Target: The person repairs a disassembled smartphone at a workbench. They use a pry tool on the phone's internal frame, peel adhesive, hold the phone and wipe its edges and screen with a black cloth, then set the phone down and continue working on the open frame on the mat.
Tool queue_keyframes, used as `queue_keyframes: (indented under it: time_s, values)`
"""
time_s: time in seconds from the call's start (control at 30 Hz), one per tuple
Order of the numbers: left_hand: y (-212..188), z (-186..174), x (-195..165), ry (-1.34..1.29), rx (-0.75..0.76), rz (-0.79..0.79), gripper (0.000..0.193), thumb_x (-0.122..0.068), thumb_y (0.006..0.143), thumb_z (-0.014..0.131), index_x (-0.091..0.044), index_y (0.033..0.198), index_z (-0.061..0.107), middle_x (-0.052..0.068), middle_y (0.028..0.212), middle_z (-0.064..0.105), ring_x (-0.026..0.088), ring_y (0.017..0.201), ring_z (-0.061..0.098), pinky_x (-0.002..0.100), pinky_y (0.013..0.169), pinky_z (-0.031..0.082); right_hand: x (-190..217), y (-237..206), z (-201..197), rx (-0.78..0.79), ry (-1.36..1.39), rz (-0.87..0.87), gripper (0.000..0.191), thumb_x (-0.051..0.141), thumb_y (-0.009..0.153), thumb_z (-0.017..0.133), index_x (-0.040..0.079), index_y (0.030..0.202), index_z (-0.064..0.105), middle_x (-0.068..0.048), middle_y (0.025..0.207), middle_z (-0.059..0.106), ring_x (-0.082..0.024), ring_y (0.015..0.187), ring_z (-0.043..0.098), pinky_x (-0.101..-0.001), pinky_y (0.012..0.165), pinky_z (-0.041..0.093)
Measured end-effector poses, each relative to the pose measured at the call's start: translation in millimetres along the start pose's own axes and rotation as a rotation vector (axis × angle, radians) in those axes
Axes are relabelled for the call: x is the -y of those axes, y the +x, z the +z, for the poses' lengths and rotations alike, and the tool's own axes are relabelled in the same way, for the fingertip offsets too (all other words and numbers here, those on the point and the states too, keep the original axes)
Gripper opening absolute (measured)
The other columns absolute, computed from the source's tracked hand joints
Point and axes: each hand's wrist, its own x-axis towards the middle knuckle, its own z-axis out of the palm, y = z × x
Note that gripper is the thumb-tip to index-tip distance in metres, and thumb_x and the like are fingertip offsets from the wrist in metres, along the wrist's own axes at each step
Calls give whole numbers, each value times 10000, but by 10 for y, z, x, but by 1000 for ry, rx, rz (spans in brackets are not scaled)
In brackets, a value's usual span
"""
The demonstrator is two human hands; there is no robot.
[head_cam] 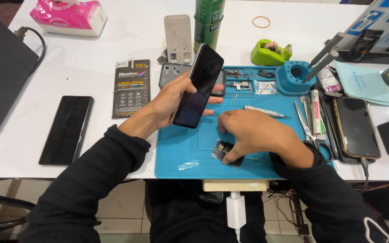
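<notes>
Head view: 2 hands over the blue mat (pixel 176 148).
Left hand (pixel 169 101) grips a dark phone (pixel 198 92) above the mat; right hand (pixel 253 132) pinches a black strip (pixel 225 152) on the mat.

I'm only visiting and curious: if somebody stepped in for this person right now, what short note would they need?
Left hand: holds a dark-screened phone tilted above the blue mat.
Right hand: palm down on the mat, fingers on a small black packet.
Nearby: screwdriver, scissors, a second phone left of the mat.
Done: phone is in hand.
Left: packet still on the mat.
</notes>
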Motion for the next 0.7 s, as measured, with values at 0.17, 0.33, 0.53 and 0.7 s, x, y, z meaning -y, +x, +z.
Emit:
queue_keyframes:
  time_s: [0.17,0.33,0.53,0.7]
  values:
    - [28,25,-21,19,55,0,675,-104,866,364,-78,1538,309,243,1368,622,353,1142,714,430,909,645,-24,22,78,-96,-26,-38,381,234,627,835,45,927,693,-127,966,709,-334,910,693,-432,781,549]
    - [-17,52,-21,33,77,-42,577,-267,1001,525,-71,1522,370,210,1326,638,316,1115,708,430,875,639,-265,-3,-17,-91,310,-276,163,174,752,749,35,808,687,-89,772,733,-234,784,747,-373,702,579]
    - [-45,63,-7,171,174,72,549,-228,1056,511,-76,1560,356,200,1312,658,243,1046,711,380,877,615,-511,-172,-171,-268,550,-233,246,126,918,744,12,805,557,-67,695,648,-177,681,583,-347,595,498]
    - [-30,94,24,223,170,89,562,-211,1042,513,-101,1563,332,187,1282,665,204,1003,703,362,861,603,-483,-212,-283,-703,984,-326,208,-10,923,661,72,975,477,-19,958,657,-88,887,695,-240,651,599]
